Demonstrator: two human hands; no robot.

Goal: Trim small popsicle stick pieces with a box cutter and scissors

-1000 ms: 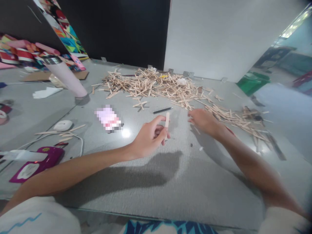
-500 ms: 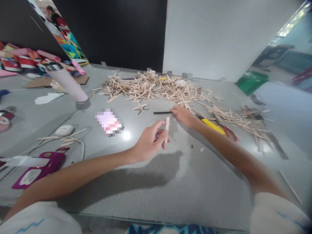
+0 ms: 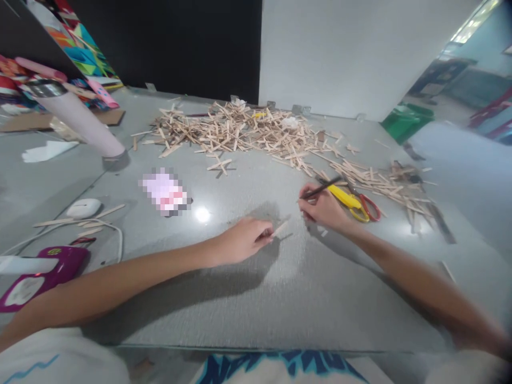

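Bin, green, sits at the upper right of my view; its contents I can't make out. A pale pink flask with a metallic top slants across the upper left, and I can't see inside it either.

The table's near edge runs along the bottom of the frame. From there, grey tabletop reaches up to both hands, and more of it lies between the phone, left of centre, and the left hand. A stick pile spreads along the upper middle, under the black and white panels, and trails off to the right.

My left hand, at centre, pinches a wooden stick between thumb and fingers, its free end pointing right. My right hand, right of centre, has its fingers closed around a dark pen. Just beside it I see a yellow-handled tool and a red-handled tool.
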